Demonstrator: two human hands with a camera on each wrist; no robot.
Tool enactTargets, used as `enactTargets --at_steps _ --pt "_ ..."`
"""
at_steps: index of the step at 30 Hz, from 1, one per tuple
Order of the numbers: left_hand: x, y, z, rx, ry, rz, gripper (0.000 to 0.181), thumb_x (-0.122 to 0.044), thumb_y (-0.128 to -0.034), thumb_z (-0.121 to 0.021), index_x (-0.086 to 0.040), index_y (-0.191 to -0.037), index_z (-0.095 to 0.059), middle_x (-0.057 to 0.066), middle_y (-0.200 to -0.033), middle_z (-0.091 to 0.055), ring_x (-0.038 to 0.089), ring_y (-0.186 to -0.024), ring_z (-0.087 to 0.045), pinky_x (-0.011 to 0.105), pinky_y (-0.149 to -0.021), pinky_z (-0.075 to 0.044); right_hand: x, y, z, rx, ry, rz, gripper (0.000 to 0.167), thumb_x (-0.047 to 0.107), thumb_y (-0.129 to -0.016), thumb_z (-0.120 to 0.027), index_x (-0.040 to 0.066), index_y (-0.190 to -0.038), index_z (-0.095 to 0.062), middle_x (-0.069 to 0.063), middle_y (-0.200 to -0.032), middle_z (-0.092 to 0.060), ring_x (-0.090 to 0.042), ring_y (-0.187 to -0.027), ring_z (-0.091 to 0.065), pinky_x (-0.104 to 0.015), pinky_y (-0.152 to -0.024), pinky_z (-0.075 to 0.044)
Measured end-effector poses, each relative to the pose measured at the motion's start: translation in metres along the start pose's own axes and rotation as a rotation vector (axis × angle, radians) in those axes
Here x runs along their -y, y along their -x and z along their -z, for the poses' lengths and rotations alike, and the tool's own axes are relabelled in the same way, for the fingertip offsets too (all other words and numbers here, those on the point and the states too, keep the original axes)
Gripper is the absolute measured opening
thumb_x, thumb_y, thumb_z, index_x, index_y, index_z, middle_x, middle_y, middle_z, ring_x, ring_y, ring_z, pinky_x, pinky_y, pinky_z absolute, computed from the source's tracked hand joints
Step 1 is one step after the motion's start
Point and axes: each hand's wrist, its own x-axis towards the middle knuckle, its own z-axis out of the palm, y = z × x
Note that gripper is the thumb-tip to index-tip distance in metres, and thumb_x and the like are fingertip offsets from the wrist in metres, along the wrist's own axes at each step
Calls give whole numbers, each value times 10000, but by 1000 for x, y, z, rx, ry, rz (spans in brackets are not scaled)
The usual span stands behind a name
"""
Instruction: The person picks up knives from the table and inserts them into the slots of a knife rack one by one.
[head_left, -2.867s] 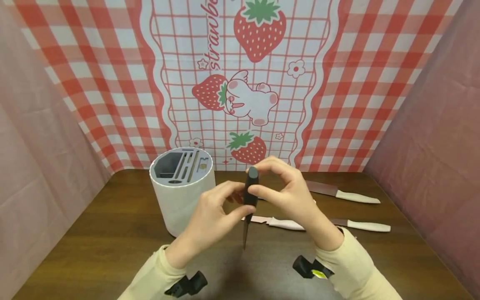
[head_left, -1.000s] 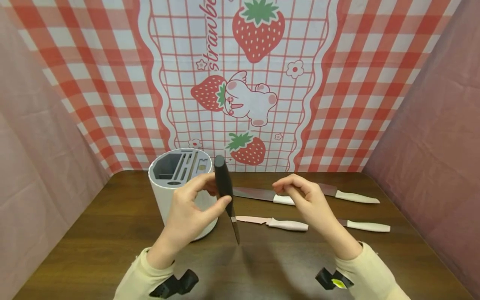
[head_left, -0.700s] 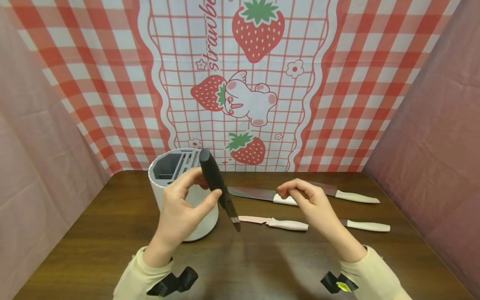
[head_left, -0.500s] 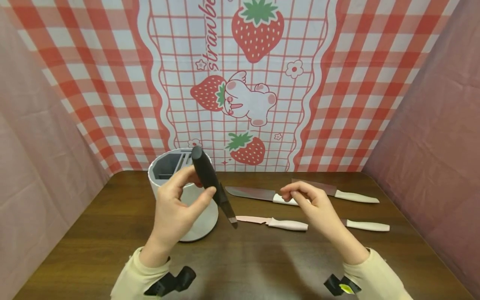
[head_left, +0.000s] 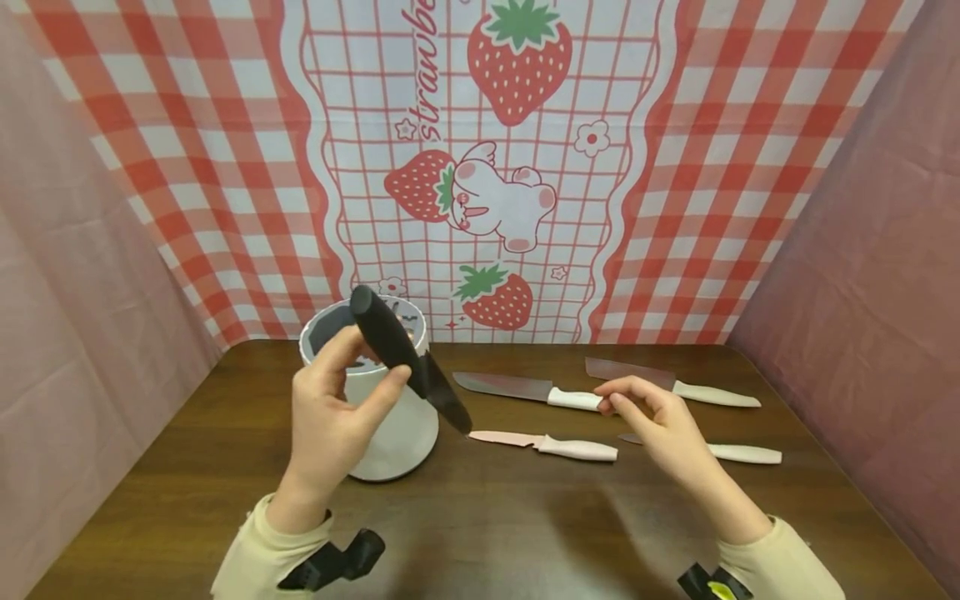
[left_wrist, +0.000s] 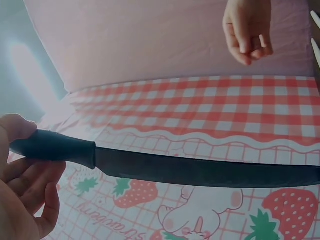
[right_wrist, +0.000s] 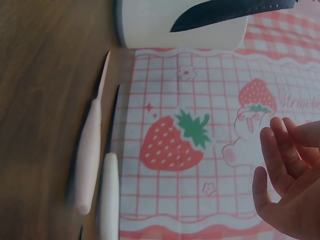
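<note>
My left hand [head_left: 326, 421] pinches the black handle of a dark-bladed knife [head_left: 446, 402] between thumb and fingers. The knife slants in the air in front of the knife block [head_left: 401, 437], handle end up by the rim and blade down to the right. In the left wrist view the whole blade of the knife [left_wrist: 200, 172] shows. My right hand [head_left: 667, 429], fingers loosely bent and holding nothing, hovers over the white handles at right. Below it lie a white-handled chef's knife [head_left: 573, 399] and a small white-handled knife [head_left: 746, 454], its blade partly hidden.
A pink-bladed knife [head_left: 577, 450] lies on the wooden table [head_left: 510, 533] between the hands. Farther back right is a cleaver-shaped knife [head_left: 716, 395]. A checked strawberry cloth [head_left: 517, 167] hangs behind, with pink curtains at both sides.
Both hands were on the black-handled knife at first; the right hand has let go and moved right. The left hand has carried the knife left, tilting its handle toward the block.
</note>
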Motion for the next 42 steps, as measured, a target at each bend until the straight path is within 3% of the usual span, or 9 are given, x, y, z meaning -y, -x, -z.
enactTargets --at_steps 12,19,26,32,37,42 --pt "-6 -6 8 -94 96 -31 375 -30 -772 -693 168 -1062 -561 61 -996 -674 161 -903 -620 249 -835 -469 -18 8 1 7 76 -54 167 181 -932 -506 111 -1014 -634 56 -835 -655 -101 -827 -634 -169 -724 -478" --pt "-6 -9 13 -163 131 -82 397 -40 -759 -708 182 -1054 -561 92 -979 -678 204 -913 -627 260 -834 -468 -31 12 -4 14 149 -58 128 177 -919 -531 150 -975 -642 14 -822 -661 -29 -749 -598 -223 -657 -474" --pt "-6 -14 14 -239 256 -143 396 -1 -736 -719 203 -1034 -556 166 -952 -677 240 -897 -643 283 -856 -463 -41 14 -6 2 218 -60 108 174 -911 -543 206 -954 -637 32 -816 -663 -14 -728 -581 -239 -615 -456" --pt "-9 -17 16 -288 245 -175 407 -25 -729 -733 203 -1016 -556 178 -945 -675 235 -871 -655 272 -826 -497 -48 15 -8 19 221 -78 109 199 -913 -543 199 -968 -636 73 -833 -654 -32 -724 -594 -224 -623 -464" --pt "-12 -20 16 -327 317 -172 400 11 -717 -732 214 -1010 -551 224 -950 -654 266 -832 -660 302 -791 -521 -50 15 -11 35 196 -85 109 210 -913 -543 201 -979 -629 65 -851 -658 -102 -737 -612 -229 -613 -464" --pt "-13 -21 18 -329 340 -195 401 31 -706 -733 219 -1009 -550 251 -956 -646 280 -829 -660 310 -788 -523 -53 15 -13 52 204 -107 108 229 -912 -545 211 -977 -630 80 -853 -669 -66 -771 -612 -229 -621 -467"
